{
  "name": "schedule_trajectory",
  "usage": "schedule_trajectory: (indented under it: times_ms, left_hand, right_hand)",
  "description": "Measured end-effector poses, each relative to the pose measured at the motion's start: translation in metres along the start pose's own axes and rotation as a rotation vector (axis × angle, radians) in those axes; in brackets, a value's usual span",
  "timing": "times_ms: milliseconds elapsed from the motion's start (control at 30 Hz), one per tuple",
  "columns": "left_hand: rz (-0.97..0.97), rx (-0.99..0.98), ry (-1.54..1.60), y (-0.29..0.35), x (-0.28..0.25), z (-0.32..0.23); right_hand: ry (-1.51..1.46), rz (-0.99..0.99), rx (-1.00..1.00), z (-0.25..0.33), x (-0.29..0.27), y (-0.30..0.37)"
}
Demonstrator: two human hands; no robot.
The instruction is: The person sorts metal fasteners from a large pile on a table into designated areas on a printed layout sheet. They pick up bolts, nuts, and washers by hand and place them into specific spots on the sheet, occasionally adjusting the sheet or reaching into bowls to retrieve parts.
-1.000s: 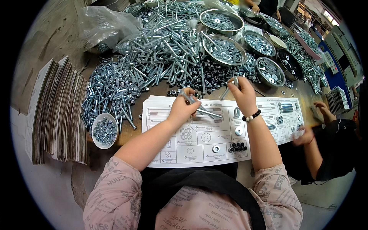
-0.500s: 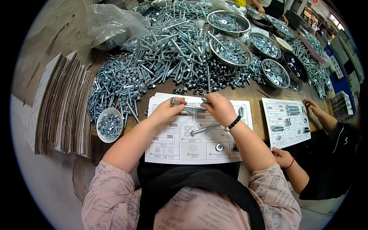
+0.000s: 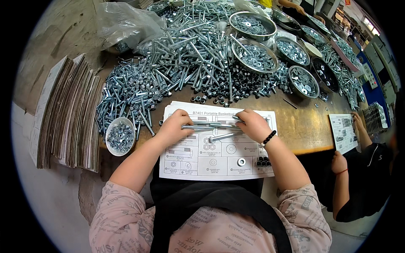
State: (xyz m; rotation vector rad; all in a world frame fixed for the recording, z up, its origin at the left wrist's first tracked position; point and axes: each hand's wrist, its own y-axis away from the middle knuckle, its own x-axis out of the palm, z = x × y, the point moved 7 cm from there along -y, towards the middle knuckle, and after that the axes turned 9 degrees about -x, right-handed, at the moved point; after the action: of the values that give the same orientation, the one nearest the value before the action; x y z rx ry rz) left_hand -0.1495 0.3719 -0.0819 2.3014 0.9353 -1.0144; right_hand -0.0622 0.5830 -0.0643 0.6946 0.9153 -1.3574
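Several long silver bolts [image 3: 206,126] lie sideways between my hands, just over a printed parts sheet [image 3: 198,159]. My left hand [image 3: 174,127] has its fingers closed on their left ends, and my right hand [image 3: 253,127] grips them on the right. Below them another bolt [image 3: 222,138] rests slantwise on the sheet, its head toward the left. A silver ring-shaped piece [image 3: 241,162] sits in one printed box. Beside it, a cluster of black-topped nuts [image 3: 262,161] stands partly near my right wrist. My fingers hide the bolts' ends.
Beyond the sheet spreads a big heap of bolts [image 3: 185,55] and nuts. Steel bowls of washers [image 3: 255,57] stand at the back right. A white bowl of nuts [image 3: 120,137] is at left, near stacked sheets [image 3: 67,118]. A co-worker at right holds another sheet [image 3: 344,131].
My hands have moved apart and slightly nearer, and the bolts between them now lie level, side by side. The co-worker's sheet has shifted away to the right.
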Motion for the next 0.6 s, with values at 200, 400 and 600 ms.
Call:
schedule_trajectory:
  times_ms: [200, 400, 600]
  left_hand:
    - [-0.026, 0.099, -0.205, -0.012, 0.022, -0.025]
    - [0.077, 0.182, -0.052, -0.026, 0.040, -0.052]
    - [0.141, 0.206, -0.112, -0.016, 0.043, -0.061]
  right_hand:
    - [0.037, 0.130, 0.029, -0.011, 0.018, 0.005]
    - [0.005, -0.034, 0.060, -0.007, 0.006, 0.003]
    - [-0.001, -0.150, -0.156, 0.025, -0.005, 0.013]
